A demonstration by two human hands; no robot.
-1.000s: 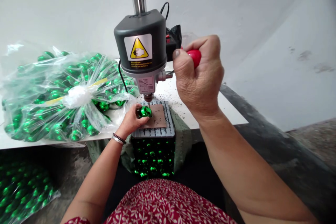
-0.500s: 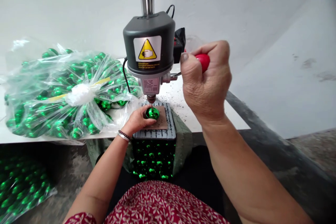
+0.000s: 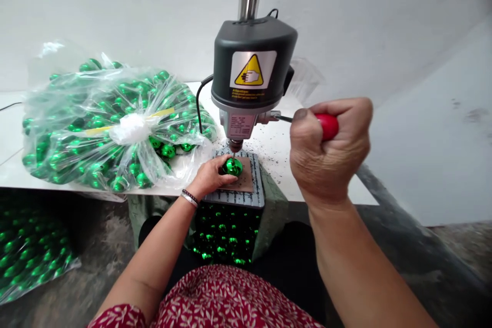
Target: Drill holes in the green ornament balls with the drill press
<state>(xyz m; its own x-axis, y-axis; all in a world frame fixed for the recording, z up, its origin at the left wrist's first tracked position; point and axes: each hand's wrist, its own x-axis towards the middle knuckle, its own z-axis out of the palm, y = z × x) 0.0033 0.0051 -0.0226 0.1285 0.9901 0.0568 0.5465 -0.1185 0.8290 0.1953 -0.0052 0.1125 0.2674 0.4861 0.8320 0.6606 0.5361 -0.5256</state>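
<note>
A shiny green ball ornament [image 3: 232, 167] rests on a brown board [image 3: 245, 180] under the bit of a drill press [image 3: 253, 61]. My left hand [image 3: 212, 176] grips it from the left, thumb in front and fingers behind. The drill bit comes down at the ball's top; whether it is inside the ball I cannot tell. My right hand [image 3: 332, 148] is closed round the red knob [image 3: 328, 126] of the press's feed lever. The board lies on the grey slotted base plate [image 3: 257, 192].
Left of the press, a tied clear plastic bag [image 3: 132, 130] of green balls covers much of the white table [image 3: 284, 187]. Dark shavings lie around the base. Below are more green balls [image 3: 226, 236], and another bag [image 3: 34, 251] at lower left.
My right hand has swung the red-knobbed lever downward. The whole view has shifted, so the press appears farther right. My left hand still holds the ball under the bit.
</note>
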